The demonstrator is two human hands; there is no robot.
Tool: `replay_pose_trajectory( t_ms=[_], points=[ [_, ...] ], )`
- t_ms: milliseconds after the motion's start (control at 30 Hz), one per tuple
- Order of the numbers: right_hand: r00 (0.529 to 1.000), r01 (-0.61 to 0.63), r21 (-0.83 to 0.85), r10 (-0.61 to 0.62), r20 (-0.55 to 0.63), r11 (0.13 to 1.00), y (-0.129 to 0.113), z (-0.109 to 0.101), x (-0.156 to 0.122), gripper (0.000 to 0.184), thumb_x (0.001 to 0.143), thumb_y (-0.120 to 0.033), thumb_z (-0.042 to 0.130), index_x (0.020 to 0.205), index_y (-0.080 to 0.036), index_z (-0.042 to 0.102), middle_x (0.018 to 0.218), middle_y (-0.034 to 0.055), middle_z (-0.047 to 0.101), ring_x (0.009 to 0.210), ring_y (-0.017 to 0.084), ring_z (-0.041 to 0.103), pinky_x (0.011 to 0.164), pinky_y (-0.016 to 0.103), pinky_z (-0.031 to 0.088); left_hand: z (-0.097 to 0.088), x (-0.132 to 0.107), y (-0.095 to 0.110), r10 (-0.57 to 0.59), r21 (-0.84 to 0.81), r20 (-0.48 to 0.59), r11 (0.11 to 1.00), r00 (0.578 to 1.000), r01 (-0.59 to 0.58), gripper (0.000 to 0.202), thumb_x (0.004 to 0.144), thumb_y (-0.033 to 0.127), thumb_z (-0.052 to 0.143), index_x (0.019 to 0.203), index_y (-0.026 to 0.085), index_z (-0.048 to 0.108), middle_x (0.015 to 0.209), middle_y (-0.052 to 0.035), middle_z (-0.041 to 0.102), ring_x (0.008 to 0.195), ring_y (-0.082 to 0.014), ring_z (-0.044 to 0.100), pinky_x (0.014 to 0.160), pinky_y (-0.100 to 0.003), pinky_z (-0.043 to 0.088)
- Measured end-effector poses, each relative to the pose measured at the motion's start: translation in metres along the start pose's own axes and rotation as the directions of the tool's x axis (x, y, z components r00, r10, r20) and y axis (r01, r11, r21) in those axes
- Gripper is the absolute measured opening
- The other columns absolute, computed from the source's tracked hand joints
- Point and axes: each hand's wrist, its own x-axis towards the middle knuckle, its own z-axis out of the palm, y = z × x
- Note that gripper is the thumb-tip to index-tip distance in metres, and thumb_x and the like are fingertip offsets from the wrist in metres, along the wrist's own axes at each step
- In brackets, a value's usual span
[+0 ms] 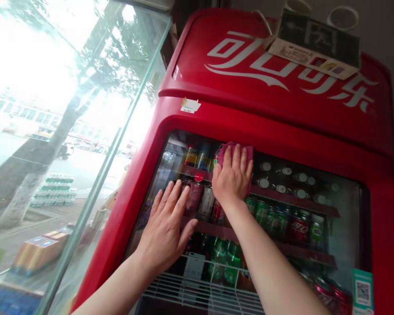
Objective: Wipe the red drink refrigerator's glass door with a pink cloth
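Two bare hands on the glass door (341, 205) of a red drinks cooler (282, 122).
Centre of the frame: right hand (233, 177) holding a pink cloth (238, 151) under palm and fingers, pressed against the glass near its upper edge, probably to keep it from slipping down. Lower and further left: left hand (167, 223) empty, wide open, fingers spread flat on the glass, seemingly as a support. Behind the glass, cans and bottles (276, 218) on shelves.
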Motion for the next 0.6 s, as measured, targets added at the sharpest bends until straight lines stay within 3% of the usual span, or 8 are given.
replay_pose_trajectory(
  t_ms=[267, 367, 500, 600],
  points=[
    [0.985, 0.158, 0.167, -0.167, 0.04, 0.973, -0.105, 0.026, 0.02, 0.067, 0.106, -0.028, 0.051, 0.17, -0.01, 0.042, 0.181, 0.0205, 0.03, 0.169, 0.043, 0.022, 0.136, 0.07, 0.015, -0.034, -0.009, -0.035, -0.028, -0.04, 0.022, 0.999, 0.999, 0.029, 0.086, 0.107, 0.044, 0.056, 0.178, 0.026, 0.012, 0.185, -0.0133, 0.023, 0.172, -0.0357, 0.019, 0.135, -0.061, 0.034],
    [0.973, 0.19, 0.155, -0.207, 0.103, 0.97, -0.135, 0.032, 0.025, 0.066, 0.108, -0.028, 0.048, 0.172, -0.013, 0.04, 0.183, 0.0161, 0.027, 0.171, 0.039, 0.017, 0.138, 0.066, 0.011, -0.048, -0.015, -0.044, -0.018, -0.058, 0.029, 0.998, 0.999, 0.019, 0.087, 0.107, 0.042, 0.056, 0.178, 0.027, 0.009, 0.186, -0.0126, 0.02, 0.173, -0.0354, 0.017, 0.138, -0.06, 0.03],
    [0.97, 0.157, 0.091, -0.171, 0.173, 0.983, -0.156, 0.034, 0.024, 0.067, 0.11, -0.029, 0.042, 0.175, -0.015, 0.033, 0.184, 0.0141, 0.024, 0.172, 0.039, 0.013, 0.137, 0.068, 0.01, -0.063, -0.026, -0.059, -0.069, -0.034, 0.014, 0.997, 0.998, 0.07, 0.087, 0.108, 0.042, 0.056, 0.179, 0.028, 0.008, 0.186, -0.0126, 0.017, 0.173, -0.0366, 0.014, 0.139, -0.062, 0.025],
    [0.977, 0.156, 0.136, -0.173, 0.123, 0.978, -0.158, 0.036, 0.014, 0.061, 0.112, -0.027, 0.036, 0.172, -0.017, 0.039, 0.181, 0.0123, 0.033, 0.17, 0.036, 0.02, 0.137, 0.067, 0.014, -0.07, -0.037, -0.071, -0.107, -0.029, 0.019, 0.994, 0.994, 0.107, 0.086, 0.108, 0.042, 0.056, 0.179, 0.028, 0.009, 0.187, -0.0129, 0.016, 0.173, -0.0367, 0.013, 0.138, -0.063, 0.025]
  ],
)
